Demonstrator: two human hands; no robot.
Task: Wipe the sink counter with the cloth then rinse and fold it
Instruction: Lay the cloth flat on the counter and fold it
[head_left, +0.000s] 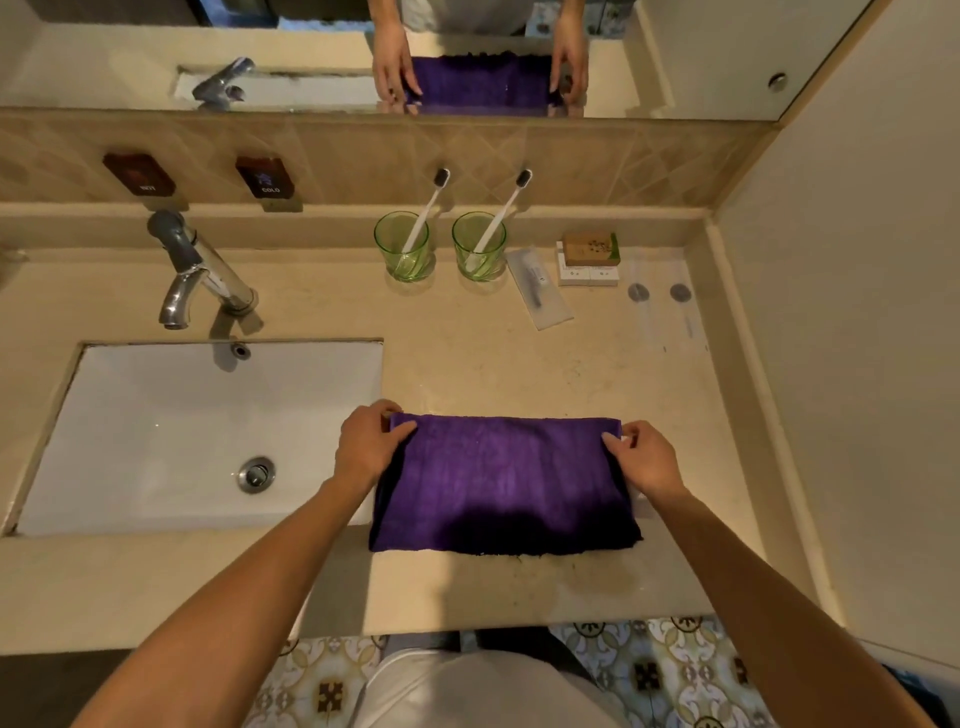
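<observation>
A purple cloth (506, 483) lies flat as a folded rectangle on the beige sink counter (467, 358), just right of the white basin (156, 415). My left hand (366, 449) pinches the cloth's far left corner, thumb on top. At the far right corner, my right hand (647, 460) pinches the cloth the same way. The cloth's near edge rests on the counter close to the front rim.
A chrome faucet (200, 273) stands behind the basin. Two green glasses (402, 252) (479, 252) with toothbrushes, a wrapped item (540, 293), small boxes (589, 260) and two sachets (660, 301) sit along the back. A mirror (311, 52) and a wall (857, 312) bound the counter.
</observation>
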